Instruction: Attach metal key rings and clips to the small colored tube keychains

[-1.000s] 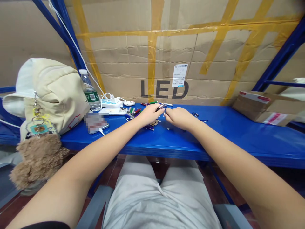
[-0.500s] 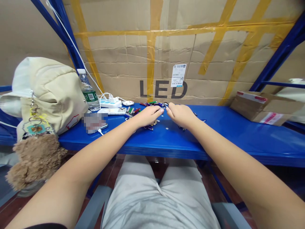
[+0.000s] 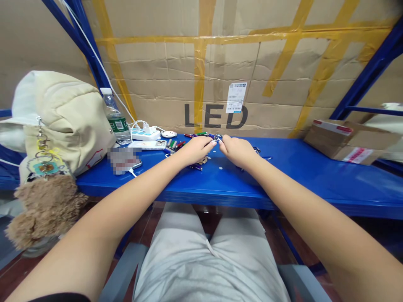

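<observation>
Yellow-taped cardboard wall [image 3: 201, 71]; blue steel shelving [image 3: 368, 69]; dark red floor [image 3: 267, 239].

Here's the blue steel shelf [image 3: 315, 180], and it's packed: a water bottle [image 3: 116, 119], a white power strip [image 3: 141, 134], a white-cased phone [image 3: 147, 145], a blurred-out phone [image 3: 124, 161], a beige bag [image 3: 66, 113], small pen-like parts [image 3: 197, 167] scattered mid-shelf, and a taped cardboard box [image 3: 346, 142] at the right!

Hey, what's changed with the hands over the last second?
Both hands have moved forward across the blue steel shelf. The left hand and right hand now nearly meet at a small metal ring; whether they hold it is hard to tell. The power strip and water bottle stayed put.
</observation>
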Demonstrator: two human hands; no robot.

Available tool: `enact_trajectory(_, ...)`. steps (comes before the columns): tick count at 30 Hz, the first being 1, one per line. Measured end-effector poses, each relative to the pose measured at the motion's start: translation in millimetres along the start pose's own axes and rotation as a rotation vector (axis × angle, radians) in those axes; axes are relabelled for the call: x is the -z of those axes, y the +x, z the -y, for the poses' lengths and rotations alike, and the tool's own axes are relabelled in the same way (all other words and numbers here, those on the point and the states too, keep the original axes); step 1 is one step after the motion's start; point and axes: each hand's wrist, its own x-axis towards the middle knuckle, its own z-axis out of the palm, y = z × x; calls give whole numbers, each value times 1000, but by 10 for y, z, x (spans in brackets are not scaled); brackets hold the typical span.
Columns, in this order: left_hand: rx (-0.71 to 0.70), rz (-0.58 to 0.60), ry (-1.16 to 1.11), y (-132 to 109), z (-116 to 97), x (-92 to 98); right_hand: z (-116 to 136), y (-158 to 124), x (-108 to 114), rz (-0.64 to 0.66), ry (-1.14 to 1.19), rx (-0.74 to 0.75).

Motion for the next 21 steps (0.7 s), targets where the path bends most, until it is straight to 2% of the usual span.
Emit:
enact_trajectory(11,1,6,-15,-1,31,-23,33,-20,23,0,-1,-2)
enact_trajectory(17,73,-60,-30,-11,49,-28,25,-4,6,31,46,48)
enact_trajectory(19,104,-10,-18,27,82,-2,-38,25,-18,58,138,72)
enact_trajectory(21,165,95,4,124,135,30,-153,63,-53,78,241,61)
